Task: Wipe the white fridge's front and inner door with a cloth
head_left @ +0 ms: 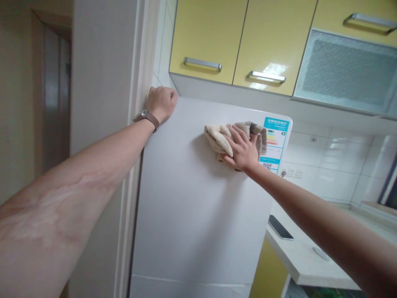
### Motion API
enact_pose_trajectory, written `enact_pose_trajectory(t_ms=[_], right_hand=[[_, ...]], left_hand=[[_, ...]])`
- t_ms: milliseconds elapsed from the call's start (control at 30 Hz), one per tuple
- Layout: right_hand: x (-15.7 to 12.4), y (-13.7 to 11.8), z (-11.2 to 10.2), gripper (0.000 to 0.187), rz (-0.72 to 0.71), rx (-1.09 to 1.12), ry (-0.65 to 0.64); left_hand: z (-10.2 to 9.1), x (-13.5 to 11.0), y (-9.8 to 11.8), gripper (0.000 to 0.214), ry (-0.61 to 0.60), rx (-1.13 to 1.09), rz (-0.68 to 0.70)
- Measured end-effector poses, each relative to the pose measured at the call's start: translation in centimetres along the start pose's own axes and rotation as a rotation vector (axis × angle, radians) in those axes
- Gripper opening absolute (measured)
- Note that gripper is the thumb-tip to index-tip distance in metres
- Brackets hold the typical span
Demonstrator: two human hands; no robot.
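My right hand (243, 150) presses a bunched cloth (218, 138), beige with brown checks, against the white refrigerator door (192, 215). Its fingers spread over the folds, near the upper right part of the door. At the refrigerator's top left corner, beside the door frame, my left hand (161, 102) is closed with its fingers curled in. What those fingers grip, if anything, is hidden. A brown-strapped watch (147, 119) is on the left wrist. Right of the cloth, a blue and white energy label (276, 142) is stuck on the door, partly covered by the cloth.
Yellow wall cabinets (207, 35) with metal handles hang just above the refrigerator. A pale door frame (127, 207) borders it on the left. To the right, a white counter (305, 265) carries a dark phone (280, 227). A plug sits in wall sockets (291, 173) behind.
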State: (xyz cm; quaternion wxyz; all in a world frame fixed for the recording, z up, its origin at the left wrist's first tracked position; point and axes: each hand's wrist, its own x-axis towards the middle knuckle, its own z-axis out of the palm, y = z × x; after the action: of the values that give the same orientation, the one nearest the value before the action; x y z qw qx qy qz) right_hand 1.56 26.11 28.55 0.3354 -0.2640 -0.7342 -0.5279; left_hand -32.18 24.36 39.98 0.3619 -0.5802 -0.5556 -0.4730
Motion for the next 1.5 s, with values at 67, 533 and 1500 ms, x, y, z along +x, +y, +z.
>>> enact_pose_trajectory(t_ms=[67, 533, 1500], right_hand=[[-0.9, -0.7, 0.3, 0.072, -0.061, 0.002, -0.020], [-5.4, -4.5, 1.3, 0.072, -0.266, 0.013, -0.035], [-7.9, -6.5, 2.4, 0.074, -0.358, 0.018, -0.008]], left_hand=[[-0.1, 0.0, 0.0, 0.047, -0.017, 0.006, -0.011], [0.3, -0.1, 0.5, 0.052, 0.007, -0.050, -0.046], [0.5, 0.0, 0.6, 0.044, 0.053, 0.049, -0.032]])
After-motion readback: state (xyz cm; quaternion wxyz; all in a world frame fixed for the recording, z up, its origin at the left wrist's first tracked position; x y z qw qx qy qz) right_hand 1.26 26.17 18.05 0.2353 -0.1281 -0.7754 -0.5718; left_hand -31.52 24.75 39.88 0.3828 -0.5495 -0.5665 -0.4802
